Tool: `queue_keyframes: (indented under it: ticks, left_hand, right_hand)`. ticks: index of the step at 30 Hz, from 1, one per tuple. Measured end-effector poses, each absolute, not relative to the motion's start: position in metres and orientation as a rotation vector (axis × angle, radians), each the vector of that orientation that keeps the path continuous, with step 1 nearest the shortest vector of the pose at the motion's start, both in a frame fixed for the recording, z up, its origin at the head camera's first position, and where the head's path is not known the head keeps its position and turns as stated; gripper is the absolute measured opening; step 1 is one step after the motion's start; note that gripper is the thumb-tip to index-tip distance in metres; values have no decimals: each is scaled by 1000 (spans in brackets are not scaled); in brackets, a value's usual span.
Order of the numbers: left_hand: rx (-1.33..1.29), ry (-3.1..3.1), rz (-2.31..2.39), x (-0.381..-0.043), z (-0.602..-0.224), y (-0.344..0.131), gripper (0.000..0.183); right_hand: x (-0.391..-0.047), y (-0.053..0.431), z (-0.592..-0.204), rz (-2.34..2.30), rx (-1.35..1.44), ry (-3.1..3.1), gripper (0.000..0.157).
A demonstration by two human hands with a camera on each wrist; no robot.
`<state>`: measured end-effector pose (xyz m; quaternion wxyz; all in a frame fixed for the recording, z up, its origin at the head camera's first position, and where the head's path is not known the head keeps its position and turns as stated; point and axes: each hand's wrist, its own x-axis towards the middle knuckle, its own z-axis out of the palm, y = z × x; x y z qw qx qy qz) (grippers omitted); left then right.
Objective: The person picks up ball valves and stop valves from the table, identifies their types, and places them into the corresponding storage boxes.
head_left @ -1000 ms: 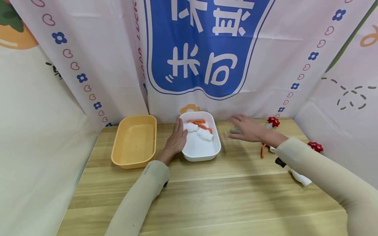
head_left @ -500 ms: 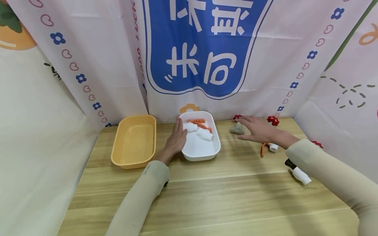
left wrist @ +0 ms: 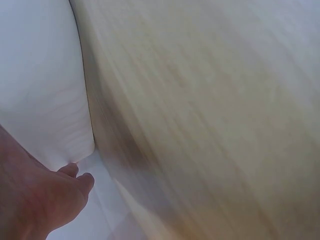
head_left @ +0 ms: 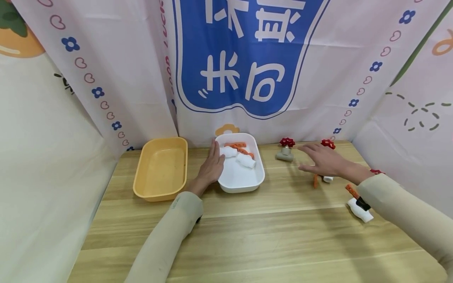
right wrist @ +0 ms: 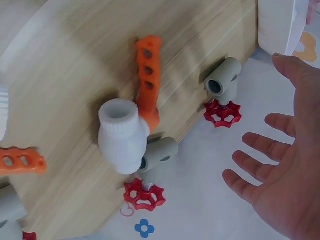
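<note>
My left hand (head_left: pixel 211 168) rests its straight fingers along the left side of a white tray (head_left: pixel 241 185). Two white ball valves (head_left: pixel 245 160) with orange handles lie in that tray. Over the right part of the table, my right hand (head_left: pixel 323 160) hovers with spread fingers, holding nothing. Just left of it sits a grey valve with a red handwheel (head_left: pixel 284 154). Below the right hand, partly hidden by it in the head view, the right wrist view shows another white ball valve (right wrist: pixel 122 135) and a second grey valve (right wrist: pixel 161 154).
A yellow tray (head_left: pixel 161 196) stands left of the white one. At the right, near the sleeve, lies another orange-handled white ball valve (head_left: pixel 360 211). One more grey valve (right wrist: pixel 9 210) shows at the right wrist view's edge. A printed cloth (head_left: pixel 148 98) hangs behind the table.
My right hand has moved right, away from the nearest grey valve, which is now fully uncovered and lies on the table. My left hand has stayed at the white tray.
</note>
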<state>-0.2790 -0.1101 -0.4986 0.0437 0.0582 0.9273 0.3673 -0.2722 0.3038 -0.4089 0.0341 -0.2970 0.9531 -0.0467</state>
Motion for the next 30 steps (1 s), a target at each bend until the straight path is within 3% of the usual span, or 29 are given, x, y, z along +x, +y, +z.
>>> queue_keyframes:
  ticks: [12, 30]
  left_hand:
    - [177, 2833, 1116, -279, -499, -111, 70]
    - [198, 2836, 1094, -280, -498, -112, 70]
  right_hand:
    - [-269, 333, -414, -85, -896, 2962, 73]
    - [-269, 361, -434, -71, -683, 2929, 83]
